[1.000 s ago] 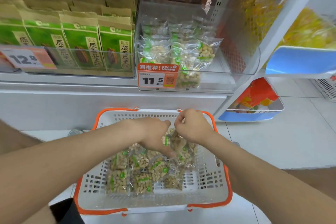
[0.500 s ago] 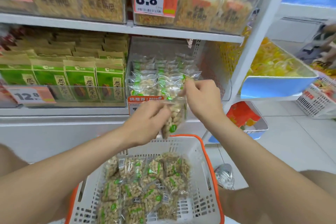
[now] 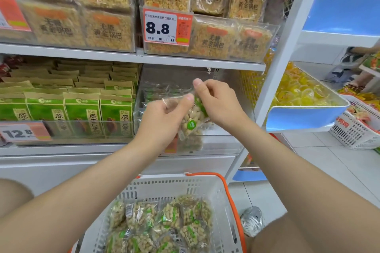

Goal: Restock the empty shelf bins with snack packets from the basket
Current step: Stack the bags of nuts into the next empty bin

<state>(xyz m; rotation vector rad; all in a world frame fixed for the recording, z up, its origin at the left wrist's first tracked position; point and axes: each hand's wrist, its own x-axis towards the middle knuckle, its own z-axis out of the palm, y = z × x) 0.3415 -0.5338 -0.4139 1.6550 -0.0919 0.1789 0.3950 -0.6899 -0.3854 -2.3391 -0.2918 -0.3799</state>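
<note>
A clear snack packet [image 3: 192, 122] of pale nuts with a green label hangs in front of the clear shelf bin [image 3: 222, 141] on the middle shelf. My left hand [image 3: 162, 121] pinches its top left edge and my right hand [image 3: 218, 103] pinches its top right corner. More packets of the same kind stand at the back of the bin, partly hidden behind my hands. Below, a white basket with an orange rim [image 3: 230, 191] holds several of the same packets [image 3: 164, 224].
Green and tan bags [image 3: 82, 109] fill the bin to the left, behind a 12.8 price tag [image 3: 22, 133]. The upper shelf holds rice-crisp packs and an 8.8 tag [image 3: 166, 26]. A blue tray of yellow sweets [image 3: 304, 96] and another white basket [image 3: 357, 131] are at the right.
Both hands lifted one packet out of the basket and raised it to the shelf bin. The view tilted upward, so the upper shelf now shows and the basket sits lower.
</note>
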